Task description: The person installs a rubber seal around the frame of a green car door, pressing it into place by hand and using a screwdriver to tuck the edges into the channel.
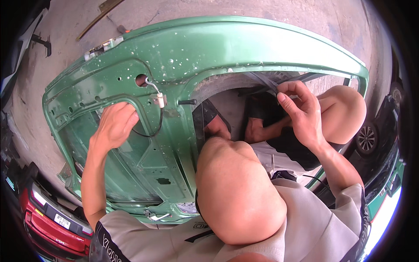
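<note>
A green car door lies in front of me, with white specks on its inner panel. My left hand is at the upper edge of the large opening in that panel. Its fingers are curled closed, and whatever they grip is hidden. Beside it, a cable with a white connector comes out of a round hole and loops down past my thumb. Over the window opening, my right hand pinches a dark flexible strip between thumb and fingers. The strip runs along the window frame's edge.
My bent knee rises between my arms; my feet show through the window opening. A metal latch sits on the door's far left edge. A red car stands at lower left, a dark car at right. A long thin strip lies on the concrete.
</note>
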Demonstrator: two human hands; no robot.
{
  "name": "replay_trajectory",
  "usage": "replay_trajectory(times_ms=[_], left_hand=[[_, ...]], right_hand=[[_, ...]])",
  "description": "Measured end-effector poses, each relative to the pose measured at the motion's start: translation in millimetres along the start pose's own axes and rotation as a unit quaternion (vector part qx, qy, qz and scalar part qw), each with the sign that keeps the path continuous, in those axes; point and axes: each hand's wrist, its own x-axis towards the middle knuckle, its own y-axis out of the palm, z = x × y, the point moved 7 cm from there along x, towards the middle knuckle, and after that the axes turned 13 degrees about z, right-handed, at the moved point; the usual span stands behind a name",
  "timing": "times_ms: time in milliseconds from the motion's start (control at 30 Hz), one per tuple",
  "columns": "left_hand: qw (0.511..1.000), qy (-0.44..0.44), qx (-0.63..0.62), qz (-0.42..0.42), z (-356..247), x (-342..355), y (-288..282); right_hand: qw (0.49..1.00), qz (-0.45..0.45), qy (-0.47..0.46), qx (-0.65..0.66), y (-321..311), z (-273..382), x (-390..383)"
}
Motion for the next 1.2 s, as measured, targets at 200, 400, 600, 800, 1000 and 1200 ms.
replay_trajectory(times_ms=[200,400,600,800,1000,1200], left_hand=[[0.999,-0.031,0.019,0.002,2,2,3],[0.999,-0.041,0.017,0.002,2,0,2],[0.997,-0.063,0.041,0.012,3,0,2],[0.997,-0.054,0.057,0.003,0,0,4],[0.993,-0.073,0.089,-0.016,3,-9,8],[0.993,-0.093,0.065,-0.019,0,-22,12]], right_hand=[[0.967,-0.141,-0.146,-0.154,24,-2,10],[0.972,-0.191,-0.135,-0.013,25,-7,26],[0.978,-0.105,0.004,0.182,28,-22,39],[0.978,-0.095,0.01,0.188,26,-16,40],[0.976,-0.108,-0.003,0.19,32,-8,41],[0.967,-0.112,-0.01,0.231,49,-4,43]])
